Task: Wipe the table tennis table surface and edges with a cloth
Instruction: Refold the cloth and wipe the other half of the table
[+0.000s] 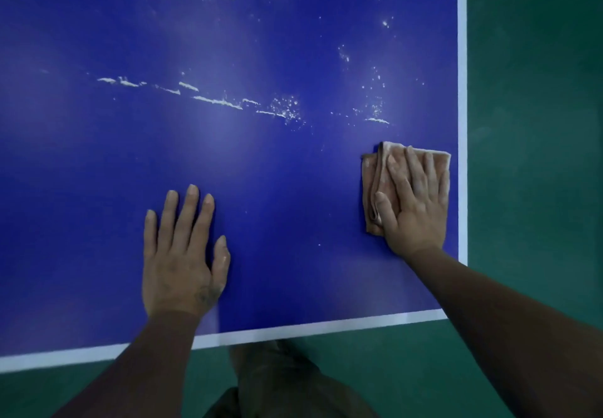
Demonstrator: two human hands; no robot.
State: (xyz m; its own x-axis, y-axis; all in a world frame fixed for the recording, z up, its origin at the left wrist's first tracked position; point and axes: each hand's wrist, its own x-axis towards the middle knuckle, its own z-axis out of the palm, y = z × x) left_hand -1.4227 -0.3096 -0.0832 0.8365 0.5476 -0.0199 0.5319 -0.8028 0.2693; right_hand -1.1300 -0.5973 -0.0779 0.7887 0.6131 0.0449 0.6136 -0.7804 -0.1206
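Observation:
The blue table tennis table (277,189) fills most of the view, with white lines along its near and right edges. A folded tan cloth (375,173) lies flat near the right edge. My right hand (414,202) presses on the cloth with straight, spread fingers. My left hand (182,254) rests flat on the bare blue surface, near the front edge. A broken line of white dust (215,101) runs across the table beyond both hands, and white specks (375,91) are scattered toward the far right.
Green floor (535,124) lies to the right of the table and below its near edge. My legs in brown trousers (277,381) stand close to the near edge.

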